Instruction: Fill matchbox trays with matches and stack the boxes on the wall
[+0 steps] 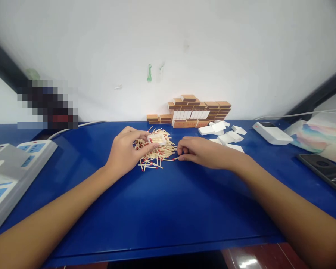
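Observation:
My left hand grips a small white matchbox tray between thumb and fingers, with some red-tipped matches lying inside it. Under and around that tray spreads a heap of loose matches on the blue table. To the right of the heap, my right hand is closed in a pinch, its fingertips on a single match whose red head points left. Part of that match is hidden by the fingers.
Brown matchboxes stand stacked against the wall. White trays lie scattered right of them. Farther right are a white device, a colourful plastic packet and a black phone. A power strip occupies the left of the table.

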A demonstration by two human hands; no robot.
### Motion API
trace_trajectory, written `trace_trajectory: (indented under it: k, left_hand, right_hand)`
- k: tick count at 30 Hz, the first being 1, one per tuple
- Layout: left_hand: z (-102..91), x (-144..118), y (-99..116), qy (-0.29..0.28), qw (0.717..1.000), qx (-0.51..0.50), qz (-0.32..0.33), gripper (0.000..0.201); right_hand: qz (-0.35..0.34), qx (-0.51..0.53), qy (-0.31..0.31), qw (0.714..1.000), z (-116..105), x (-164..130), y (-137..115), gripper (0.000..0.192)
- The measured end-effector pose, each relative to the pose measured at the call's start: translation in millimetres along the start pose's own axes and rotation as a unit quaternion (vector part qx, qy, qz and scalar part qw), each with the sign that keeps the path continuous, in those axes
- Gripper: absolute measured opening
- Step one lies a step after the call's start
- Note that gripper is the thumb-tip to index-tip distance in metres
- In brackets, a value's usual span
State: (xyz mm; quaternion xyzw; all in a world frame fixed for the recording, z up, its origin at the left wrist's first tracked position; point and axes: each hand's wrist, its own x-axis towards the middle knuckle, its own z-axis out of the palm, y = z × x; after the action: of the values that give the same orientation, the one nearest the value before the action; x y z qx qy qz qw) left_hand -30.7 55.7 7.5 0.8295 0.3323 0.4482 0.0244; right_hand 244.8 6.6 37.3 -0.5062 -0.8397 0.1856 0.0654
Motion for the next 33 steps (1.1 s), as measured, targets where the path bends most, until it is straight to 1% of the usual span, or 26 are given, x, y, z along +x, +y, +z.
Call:
trace_trajectory:
  k: [3,6,8,11,13,17,21,25,28,33]
  left_hand:
    - [-3.0,2.4,0.9,0.002,1.000,0.011,-0.006,0.024]
    - [-7.0,6.0,1.0,0.016,0.999,0.020,-0.020,0.021]
    - [-9.0,7.8,0.3,0.029,0.999,0.029,-0.029,0.020]
    - [-9.6,8.4,-0.5,0.041,0.998,0.035,-0.038,0.020]
    - [-8.6,7.4,-0.6,0.038,0.998,0.026,-0.038,0.020]
    - [-5.1,4.2,0.3,0.024,0.999,0.005,-0.034,0.020]
    - [-3.9,2.6,1.4,0.023,0.999,0.001,-0.036,0.020]
    - [-4.6,2.5,1.7,0.021,0.999,0.000,-0.038,0.023]
    - [-4.9,2.3,1.8,0.020,0.999,0.000,-0.034,0.022]
    - [-3.5,0.8,1.7,0.017,0.999,-0.009,-0.025,0.021]
  right_hand:
    - [0.001,0.006,-0.016,1.000,0.9,-1.2,-3.0,0.015]
    - [0.002,-0.001,-0.023,1.000,4.4,-1.4,-8.2,0.019]
    - [-0.008,-0.006,0.001,1.000,8.6,0.6,-11.7,0.019]
    - [-0.025,-0.020,0.061,0.998,16.5,6.2,-16.2,0.016]
    - [-0.032,-0.032,0.078,0.996,21.2,9.8,-17.7,0.014]
    - [-0.042,-0.015,0.070,0.997,25.0,12.9,-16.7,0.010]
    - [-0.045,-0.006,0.077,0.996,24.6,13.8,-16.0,0.009]
    - [-0.027,0.000,0.069,0.997,23.2,14.2,-18.1,0.011]
    - [-0.017,-0.010,0.060,0.998,21.6,12.3,-18.5,0.013]
    - [-0.043,0.003,0.051,0.998,21.7,7.7,-17.5,0.017]
